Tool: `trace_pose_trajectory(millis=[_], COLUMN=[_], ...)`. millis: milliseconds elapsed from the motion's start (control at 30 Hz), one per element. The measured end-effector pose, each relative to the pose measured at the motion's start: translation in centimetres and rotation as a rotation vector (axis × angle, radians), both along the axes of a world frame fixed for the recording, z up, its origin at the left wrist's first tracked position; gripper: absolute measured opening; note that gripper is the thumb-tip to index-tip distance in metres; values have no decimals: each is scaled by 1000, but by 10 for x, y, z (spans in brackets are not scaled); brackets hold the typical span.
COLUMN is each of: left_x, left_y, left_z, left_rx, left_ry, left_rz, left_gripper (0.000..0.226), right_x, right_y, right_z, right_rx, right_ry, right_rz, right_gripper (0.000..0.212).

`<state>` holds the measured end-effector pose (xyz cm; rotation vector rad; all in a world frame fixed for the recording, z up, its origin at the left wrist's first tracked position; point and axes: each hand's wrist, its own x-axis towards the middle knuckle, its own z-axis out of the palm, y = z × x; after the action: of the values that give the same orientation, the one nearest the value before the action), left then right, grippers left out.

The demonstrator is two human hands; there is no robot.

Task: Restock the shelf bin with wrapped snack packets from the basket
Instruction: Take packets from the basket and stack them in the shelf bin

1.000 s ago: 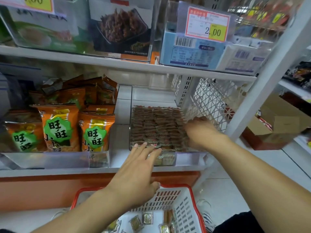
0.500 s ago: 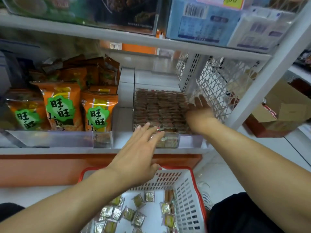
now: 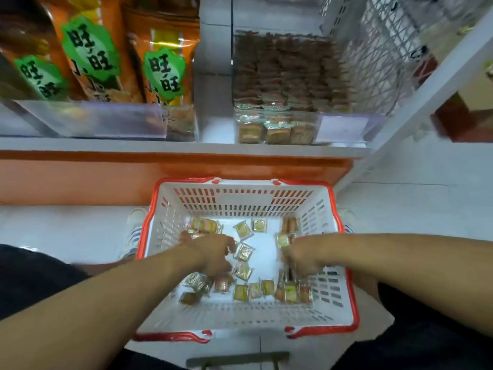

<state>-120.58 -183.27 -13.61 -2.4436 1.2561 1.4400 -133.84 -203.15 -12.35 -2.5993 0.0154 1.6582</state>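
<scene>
Head view: packets [image 3: 245, 252] flat (mixed headings)

Orange snack bags [image 3: 101, 54] with green labels bearing black characters stand upright at 10 o'clock on the white shelf [image 3: 186, 146], behind a clear plastic front guard [image 3: 90, 118]. An orange kick panel [image 3: 80, 177] runs beneath the shelf edge. At 2 o'clock a white wire mesh divider [image 3: 384, 54] stands beside a slanted white upright [image 3: 426, 97]. White floor tiles [image 3: 413, 204] spread at 3 o'clock. A white shoe [image 3: 134, 228] shows at 9 o'clock.
</scene>
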Motion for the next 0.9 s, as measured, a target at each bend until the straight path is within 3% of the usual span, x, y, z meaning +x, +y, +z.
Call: trace_pose_trajectory(millis=[100, 233, 333, 500, 767, 900], left_x=[-10, -34, -52, -78, -88, -85], left_y=[7, -2, -9, -14, -32, -39], left_z=[-52, -96, -121, -154, -194, -196], left_rx=[96, 67, -23, -62, -120, -81], left_ry=[53, 169, 180, 7, -94, -101], left_rz=[53, 81, -11, -339, -463, -509], left_gripper=[51, 51, 43, 66, 29, 17], right_x=[-36, -43, -44, -45, -37, -31], right_y=[-9, -3, 1, 8, 8, 10], right_z=[-69, -121, -144, -158, -163, -163], right_rx=[-55, 7, -22, 20, 119, 194], right_ry=[-6, -94, -86, -76, -66, -141], right_rz=[-22, 50, 86, 89, -160, -182], right_gripper=[53, 80, 59, 41, 42, 45])
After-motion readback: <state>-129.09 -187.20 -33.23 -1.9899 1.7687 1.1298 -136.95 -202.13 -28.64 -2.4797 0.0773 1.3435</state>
